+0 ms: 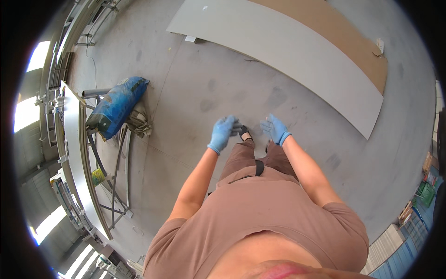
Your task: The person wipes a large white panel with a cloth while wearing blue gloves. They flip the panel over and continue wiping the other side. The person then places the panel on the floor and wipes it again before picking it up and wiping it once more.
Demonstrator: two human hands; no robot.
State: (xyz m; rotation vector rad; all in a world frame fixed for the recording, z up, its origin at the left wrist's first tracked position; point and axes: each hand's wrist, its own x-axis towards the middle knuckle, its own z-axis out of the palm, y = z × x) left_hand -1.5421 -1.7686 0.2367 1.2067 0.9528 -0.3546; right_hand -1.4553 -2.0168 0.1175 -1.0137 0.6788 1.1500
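Both my hands wear light blue gloves and hang in front of my body above the grey floor. My left hand [224, 133] holds nothing; its outstretched fingers point inward and are slightly blurred. A short gap to the right of it, my right hand [275, 129] is empty too, with fingers spread toward the left one. Neither hand touches anything. Nearest beyond them lies a long white panel [278, 56], reaching from top centre to the right, with a brown sheet [320, 23] along its far side.
To my left a metal trestle [118, 162] carries a long pale panel [76, 135]. A blue plastic sack [120, 103] rests against it, with a crumpled khaki sack [138, 120] beside it. Stacked boards [384, 246] and a green crate [425, 193] stand at the lower right.
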